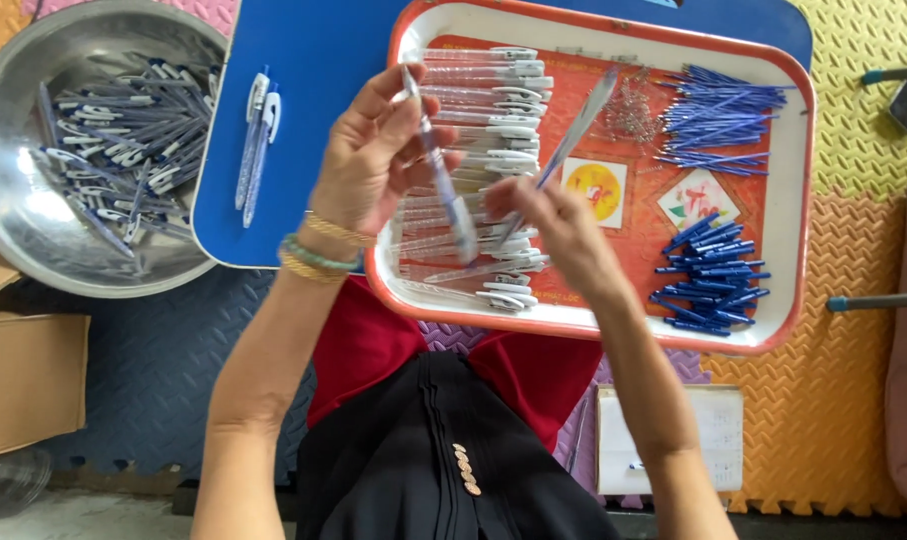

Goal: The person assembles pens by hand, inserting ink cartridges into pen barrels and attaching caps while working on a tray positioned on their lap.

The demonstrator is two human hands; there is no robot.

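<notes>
My left hand (373, 150) grips a clear pen barrel (441, 170) with a blue tip, held slanted above the red tray (788, 200). My right hand (553, 225) pinches a thin pen refill (573, 140) that points up and to the right, its lower end close to the barrel's tip. Under both hands lies a row of several clear barrels with white clips (503, 120). On the tray's right side are blue refills (723, 120), blue pen caps (713, 275) and a heap of small springs (628, 115).
A steel bowl (13, 215) at the left holds several finished pens (123, 150). Two more pens (258, 140) lie on the blue board (323, 60). A cardboard box (23, 380) is at lower left. Coloured foam mats (853, 400) cover the floor.
</notes>
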